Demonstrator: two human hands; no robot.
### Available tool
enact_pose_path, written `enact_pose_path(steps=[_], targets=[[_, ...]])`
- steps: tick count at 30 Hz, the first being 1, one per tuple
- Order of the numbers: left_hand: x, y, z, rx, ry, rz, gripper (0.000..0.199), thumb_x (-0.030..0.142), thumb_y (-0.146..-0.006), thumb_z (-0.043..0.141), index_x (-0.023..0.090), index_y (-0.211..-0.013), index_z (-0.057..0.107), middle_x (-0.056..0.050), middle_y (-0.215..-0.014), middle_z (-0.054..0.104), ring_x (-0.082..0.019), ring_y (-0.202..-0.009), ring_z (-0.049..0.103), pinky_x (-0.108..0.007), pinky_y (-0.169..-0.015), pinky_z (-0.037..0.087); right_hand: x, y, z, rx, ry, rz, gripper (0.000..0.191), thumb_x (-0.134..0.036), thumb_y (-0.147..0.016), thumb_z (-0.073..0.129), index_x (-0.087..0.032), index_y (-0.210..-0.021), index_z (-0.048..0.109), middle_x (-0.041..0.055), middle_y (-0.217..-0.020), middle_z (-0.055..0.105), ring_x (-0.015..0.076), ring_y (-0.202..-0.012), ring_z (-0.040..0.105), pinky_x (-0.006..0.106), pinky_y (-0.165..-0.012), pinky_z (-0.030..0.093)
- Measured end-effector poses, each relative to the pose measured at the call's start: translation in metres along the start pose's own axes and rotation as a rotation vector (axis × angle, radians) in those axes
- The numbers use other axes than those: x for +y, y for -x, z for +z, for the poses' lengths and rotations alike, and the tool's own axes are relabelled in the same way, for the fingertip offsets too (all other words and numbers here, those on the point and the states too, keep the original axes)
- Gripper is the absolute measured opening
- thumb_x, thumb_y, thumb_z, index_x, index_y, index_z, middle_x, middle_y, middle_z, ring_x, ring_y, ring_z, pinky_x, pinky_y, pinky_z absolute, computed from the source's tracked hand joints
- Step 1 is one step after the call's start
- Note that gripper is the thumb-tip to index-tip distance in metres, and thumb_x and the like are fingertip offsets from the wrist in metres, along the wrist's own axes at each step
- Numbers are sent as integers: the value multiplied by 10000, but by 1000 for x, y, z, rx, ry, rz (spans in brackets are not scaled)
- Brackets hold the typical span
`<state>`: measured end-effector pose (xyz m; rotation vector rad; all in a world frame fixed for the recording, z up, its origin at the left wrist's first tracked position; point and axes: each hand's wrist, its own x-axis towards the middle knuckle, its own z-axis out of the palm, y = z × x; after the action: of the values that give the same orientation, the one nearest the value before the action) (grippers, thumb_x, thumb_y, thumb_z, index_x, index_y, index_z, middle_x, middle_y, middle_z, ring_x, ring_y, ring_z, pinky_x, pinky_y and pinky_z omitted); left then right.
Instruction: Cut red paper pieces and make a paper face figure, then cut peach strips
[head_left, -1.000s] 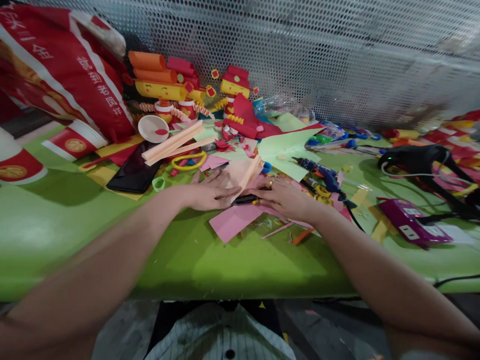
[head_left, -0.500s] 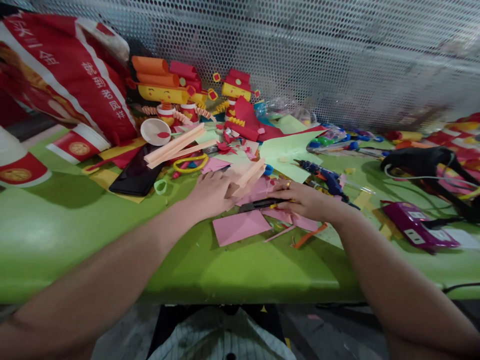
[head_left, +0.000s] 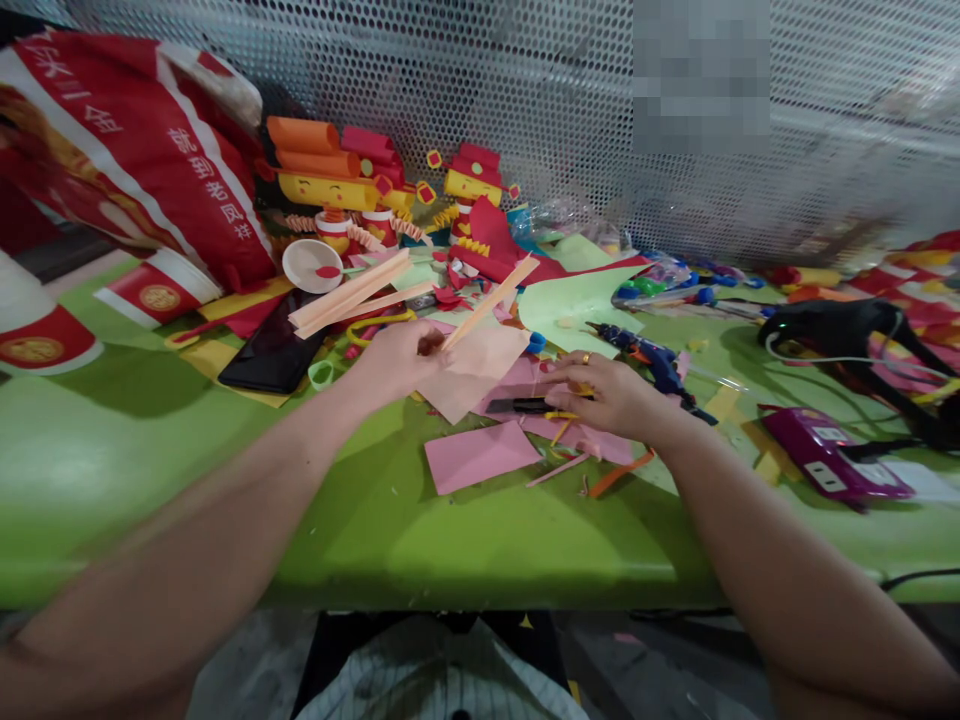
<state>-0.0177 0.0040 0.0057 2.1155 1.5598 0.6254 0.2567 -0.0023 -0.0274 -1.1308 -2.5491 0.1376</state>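
Observation:
My left hand (head_left: 401, 357) is closed in a pinch on a narrow folded peach paper strip (head_left: 491, 303), which points up and away to the right. A wider peach paper sheet (head_left: 476, 372) lies under the strip, beside the fingertips. My right hand (head_left: 600, 393) is closed around dark-bladed scissors (head_left: 517, 405) with yellow at the handle; their blades point left over pink paper. A pink paper rectangle (head_left: 480, 457) lies on the green table (head_left: 360, 540) in front of the hands. More folded peach strips (head_left: 352, 293) rest beyond my left hand.
A phone (head_left: 274, 345), paper cups (head_left: 159, 288) and a red bag (head_left: 142, 150) are at the left. Paper figures (head_left: 326, 185) stand at the back. To the right are a blue glue gun (head_left: 649, 355), a purple power strip (head_left: 836, 450) and a black strap-like device (head_left: 862, 335).
My left hand has moved slightly left and back toward me, and the peach strip has swung up with it. More of the peach sheet shows. My right hand has barely moved.

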Motion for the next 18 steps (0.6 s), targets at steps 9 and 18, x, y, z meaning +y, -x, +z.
enact_pose_path(steps=[9, 18], targets=[[-7, -4, -2, 37, 123, -52, 287, 414, -726, 580, 165, -853, 643, -26, -777, 645, -157, -697, 557, -238, -564, 367, -10, -8, 12, -33, 49, -84, 307, -326, -816, 530, -201, -1064, 661, 102, -1056, 662, 253, -969, 602, 420, -850, 485], [-10, -3, -24, 251, -176, -158, 272, 336, -839, 410, 195, -737, 618, -30, -640, 618, -158, -603, 533, -259, -558, 346, -14, -9, 6, -78, 295, 102, 320, -273, -848, 458, -192, -1075, 670, 99, -1013, 691, 263, -893, 629, 404, -774, 496]])
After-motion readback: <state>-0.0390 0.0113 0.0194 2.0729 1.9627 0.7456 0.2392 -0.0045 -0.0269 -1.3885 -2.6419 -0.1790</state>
